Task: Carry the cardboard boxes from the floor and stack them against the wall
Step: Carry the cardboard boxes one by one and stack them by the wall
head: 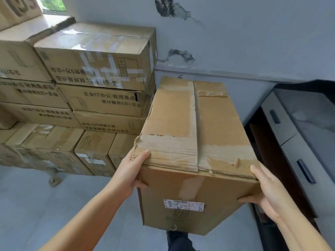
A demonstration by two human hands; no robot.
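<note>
Right of the stacked boxes [101, 82] printed "企业IT办公", a worn cardboard box [195, 153] with a barcode label [184, 203] is hanging off the floor. Left hand [130, 171] is gripping its near left corner, right hand [264, 194] is clasping the right edge. Grey drawers [293, 142] are sitting just right, cracked wall [235, 42] behind.

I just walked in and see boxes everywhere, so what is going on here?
A person is carrying a cardboard box off the floor, with the left hand gripping its near left corner and the right hand gripping the right side. To the left, a stack of similar boxes already stands against the wall. A grey cabinet with drawers sits to the right. The carried box is not yet set down.
</note>
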